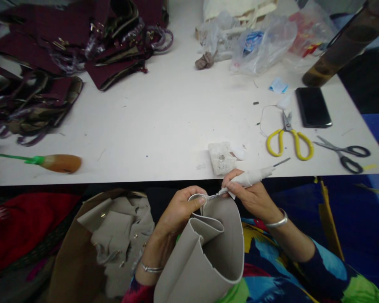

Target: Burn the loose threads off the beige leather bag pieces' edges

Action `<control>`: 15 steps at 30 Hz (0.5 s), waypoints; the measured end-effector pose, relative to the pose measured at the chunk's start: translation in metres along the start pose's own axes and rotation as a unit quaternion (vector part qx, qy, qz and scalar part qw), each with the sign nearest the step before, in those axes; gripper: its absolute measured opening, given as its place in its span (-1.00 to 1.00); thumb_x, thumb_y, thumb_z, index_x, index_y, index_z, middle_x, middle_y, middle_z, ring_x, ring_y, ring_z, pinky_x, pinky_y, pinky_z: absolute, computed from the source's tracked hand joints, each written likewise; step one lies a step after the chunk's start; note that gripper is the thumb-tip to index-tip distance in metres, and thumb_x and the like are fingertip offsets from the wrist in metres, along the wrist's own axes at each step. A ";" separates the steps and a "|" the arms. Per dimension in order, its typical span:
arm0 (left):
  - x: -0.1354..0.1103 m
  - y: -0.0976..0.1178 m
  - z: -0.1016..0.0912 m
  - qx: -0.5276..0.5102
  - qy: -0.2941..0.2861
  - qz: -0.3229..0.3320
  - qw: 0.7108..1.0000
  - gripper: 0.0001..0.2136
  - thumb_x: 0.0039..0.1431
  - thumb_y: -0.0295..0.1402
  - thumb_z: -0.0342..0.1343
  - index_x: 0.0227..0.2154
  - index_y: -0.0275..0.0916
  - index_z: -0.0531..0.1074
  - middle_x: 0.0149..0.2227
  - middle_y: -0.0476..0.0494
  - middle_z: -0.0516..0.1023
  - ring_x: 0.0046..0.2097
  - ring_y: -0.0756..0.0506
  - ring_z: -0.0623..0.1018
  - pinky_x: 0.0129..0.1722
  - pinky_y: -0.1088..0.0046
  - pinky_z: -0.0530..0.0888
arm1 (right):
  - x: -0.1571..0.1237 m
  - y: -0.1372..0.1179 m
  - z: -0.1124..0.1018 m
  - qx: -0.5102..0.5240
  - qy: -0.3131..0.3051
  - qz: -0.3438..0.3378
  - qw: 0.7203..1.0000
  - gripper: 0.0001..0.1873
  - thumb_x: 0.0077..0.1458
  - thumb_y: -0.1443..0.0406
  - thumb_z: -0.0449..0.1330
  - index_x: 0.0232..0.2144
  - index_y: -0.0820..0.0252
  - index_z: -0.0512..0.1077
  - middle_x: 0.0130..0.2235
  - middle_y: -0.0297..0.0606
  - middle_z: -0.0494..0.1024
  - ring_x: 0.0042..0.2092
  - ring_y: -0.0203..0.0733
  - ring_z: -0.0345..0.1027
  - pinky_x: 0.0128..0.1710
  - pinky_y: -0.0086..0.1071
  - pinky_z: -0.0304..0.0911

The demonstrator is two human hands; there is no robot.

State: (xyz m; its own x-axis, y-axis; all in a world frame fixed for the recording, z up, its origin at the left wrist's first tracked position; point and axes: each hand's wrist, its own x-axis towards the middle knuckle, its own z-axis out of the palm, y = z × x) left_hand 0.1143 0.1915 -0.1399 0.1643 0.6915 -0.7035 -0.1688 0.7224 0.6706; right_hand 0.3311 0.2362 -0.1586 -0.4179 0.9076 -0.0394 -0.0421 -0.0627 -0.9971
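Observation:
A light grey bag piece (205, 261) with an open top rests in front of my body, its upper edge folded inward. My left hand (186, 206) pinches that edge between thumb and fingers. In my right hand (243, 191) is a thin metal tool with a white-wrapped handle (252, 176); a thin shaft sticks out at its far end. The tool's other tip meets the bag's edge beside my left thumb. Just beyond my hands, at the table's front edge, lies a whitish, stained square block (221, 158).
On the white table (164, 118) lie yellow-handled scissors (289, 136), black scissors (345, 152), a phone (313, 107) and a glue bottle (60, 163). Maroon bags (113, 69) are piled at left, plastic bags (265, 44) at the back. Below left, a carton (71, 248) holds grey pieces (116, 227).

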 end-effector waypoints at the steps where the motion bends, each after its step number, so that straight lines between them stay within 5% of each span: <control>1: 0.000 -0.001 -0.001 -0.001 0.001 0.001 1.000 -0.53 -0.19 -0.05 0.49 -0.36 -0.32 0.51 -0.45 -0.04 0.50 -0.43 0.00 0.40 -0.38 0.49 0.28 | 0.001 -0.001 0.000 -0.003 -0.004 -0.002 1.000 -0.78 0.36 0.16 0.23 -0.26 0.18 0.50 -0.38 -0.33 0.55 -0.35 -0.28 0.46 -0.32 -0.42 0.35; 15: -0.001 -0.001 0.001 0.000 0.007 0.019 1.000 -0.55 -0.21 -0.08 0.47 -0.39 -0.32 0.51 -0.46 -0.03 0.49 -0.40 -0.01 0.38 -0.34 0.48 0.28 | 0.003 -0.002 0.008 -0.032 -0.018 -0.020 0.999 -0.82 0.34 0.22 0.24 -0.30 0.17 0.52 -0.35 -0.34 0.52 -0.32 -0.29 0.42 -0.29 -0.43 0.33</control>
State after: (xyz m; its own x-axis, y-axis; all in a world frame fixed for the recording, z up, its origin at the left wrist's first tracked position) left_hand 0.1157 0.1900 -0.1401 0.1448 0.7179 -0.6809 -0.1742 0.6959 0.6967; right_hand 0.3226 0.2359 -0.1567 -0.4496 0.8932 0.0026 -0.0019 0.0020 -1.0000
